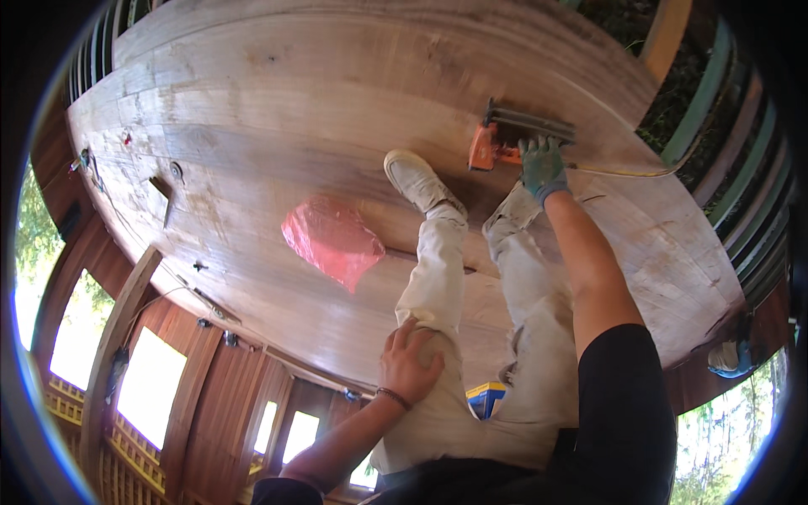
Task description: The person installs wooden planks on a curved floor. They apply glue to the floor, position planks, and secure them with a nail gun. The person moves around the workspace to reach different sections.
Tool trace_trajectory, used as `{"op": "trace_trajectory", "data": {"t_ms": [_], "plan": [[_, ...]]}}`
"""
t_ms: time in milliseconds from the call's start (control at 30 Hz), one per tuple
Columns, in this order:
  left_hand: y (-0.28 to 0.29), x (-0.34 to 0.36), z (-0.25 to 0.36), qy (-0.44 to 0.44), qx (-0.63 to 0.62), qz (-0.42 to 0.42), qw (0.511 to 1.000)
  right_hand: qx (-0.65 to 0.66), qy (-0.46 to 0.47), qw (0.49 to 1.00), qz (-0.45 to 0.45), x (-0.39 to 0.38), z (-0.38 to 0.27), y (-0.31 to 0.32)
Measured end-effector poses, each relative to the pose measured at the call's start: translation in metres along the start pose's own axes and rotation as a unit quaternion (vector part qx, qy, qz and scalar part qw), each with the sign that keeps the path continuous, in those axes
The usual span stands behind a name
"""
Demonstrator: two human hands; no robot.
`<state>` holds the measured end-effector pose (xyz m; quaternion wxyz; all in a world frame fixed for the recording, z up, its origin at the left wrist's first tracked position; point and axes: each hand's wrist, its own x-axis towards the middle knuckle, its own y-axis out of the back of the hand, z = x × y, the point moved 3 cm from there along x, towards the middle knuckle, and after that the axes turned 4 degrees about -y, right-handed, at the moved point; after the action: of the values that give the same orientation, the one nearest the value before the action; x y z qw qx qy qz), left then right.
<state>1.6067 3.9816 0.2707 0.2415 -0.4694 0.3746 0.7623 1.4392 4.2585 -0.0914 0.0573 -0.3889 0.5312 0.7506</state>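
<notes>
Nail gun [481, 150]: one, orange, grey magazine [530, 119]
Right hand [543, 166]: gloved, gripping it
Left hand [409, 364]: bare, spread on trousers [433, 282]
Pink sheet [334, 241]: one
Shoes [414, 175]: two

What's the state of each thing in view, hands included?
Orange-and-grey nailer: gripped; floor contact unclear.
Green-gloved right hand: closed on the nailer.
Bare left hand: open, resting on beige trousers.
Thin yellow hose: loosely curved.
Red translucent plastic sheet: wrinkled, spread on brown wooden floor.
Yellow-and-blue box: partly hidden; open or shut unclear.
</notes>
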Motion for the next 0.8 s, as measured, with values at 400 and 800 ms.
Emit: {"op": "trace_trajectory", "data": {"t_ms": [400,800], "plan": [[-0.002,-0.023,0.0,-0.019,-0.019,0.039,0.999,0.14,0.006,0.981,-0.138,-0.076,0.021,0.141],[0.126,-0.133,-0.106,0.056,-0.217,0.183,0.957,0.093,-0.012,0.949,-0.3,-0.393,0.14,0.411]]}}
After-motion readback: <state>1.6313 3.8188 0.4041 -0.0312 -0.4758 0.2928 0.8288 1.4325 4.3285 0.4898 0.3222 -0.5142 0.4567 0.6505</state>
